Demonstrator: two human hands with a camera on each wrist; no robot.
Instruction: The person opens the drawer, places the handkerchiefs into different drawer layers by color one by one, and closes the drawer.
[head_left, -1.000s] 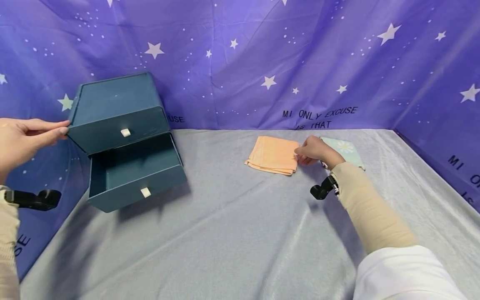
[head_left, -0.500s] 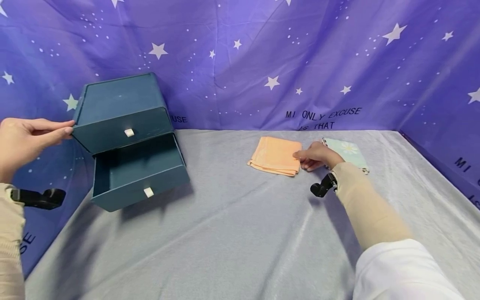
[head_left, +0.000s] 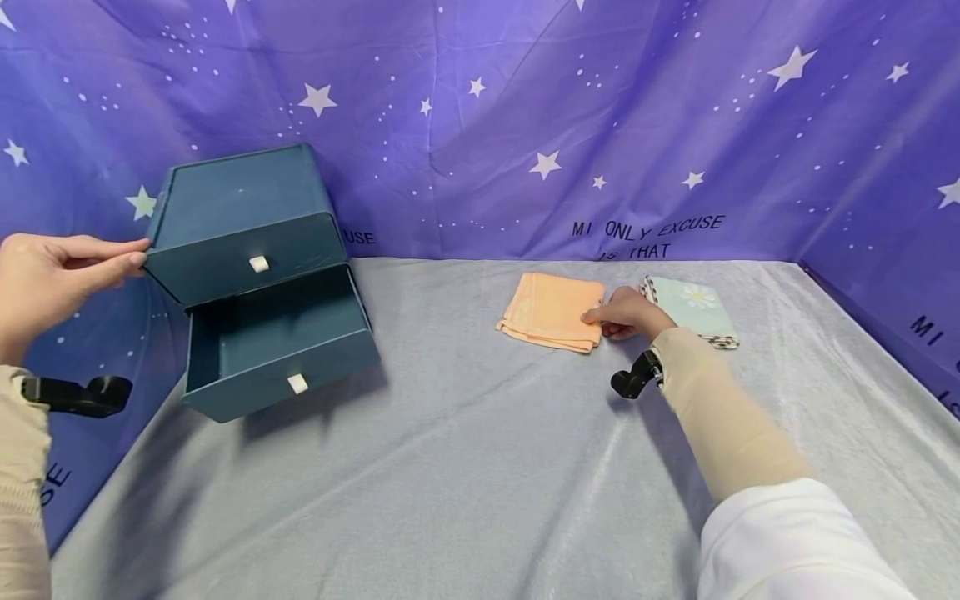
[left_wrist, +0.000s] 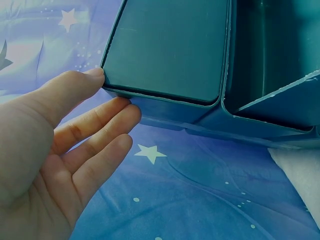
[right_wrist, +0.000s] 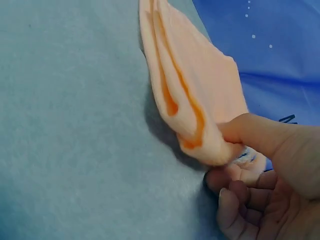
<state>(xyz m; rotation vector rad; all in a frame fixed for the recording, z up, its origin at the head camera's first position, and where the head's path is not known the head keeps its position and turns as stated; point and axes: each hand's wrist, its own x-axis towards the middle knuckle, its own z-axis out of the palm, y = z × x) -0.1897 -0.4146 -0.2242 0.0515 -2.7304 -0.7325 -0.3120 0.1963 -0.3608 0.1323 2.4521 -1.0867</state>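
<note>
My left hand point(head_left: 52, 279) pinches the upper left front corner of a blue two-drawer storage box point(head_left: 240, 200) between thumb and fingertips. In the left wrist view the thumb point(left_wrist: 87, 80) lies on the corner's front edge, with the fingers against the side wall. The lower drawer point(head_left: 281, 367) is pulled out and its inside looks bare; the upper one is closed. With thumb on top and fingers under its edge, my right hand point(head_left: 630, 315) grips the right side of a folded orange towel point(head_left: 555, 308). In the right wrist view the towel's layered folds point(right_wrist: 192, 95) show.
Right of the orange towel lies a folded mint-green cloth point(head_left: 693, 308) with a daisy and a patterned edge. A grey cloth point(head_left: 450, 467) covers the table. Purple star-printed curtains point(head_left: 495, 125) hang behind and at both sides.
My right hand has shifted slightly left onto the orange towel's right edge, uncovering more of the green cloth. The left hand keeps its hold on the box. The head view has turned slightly.
</note>
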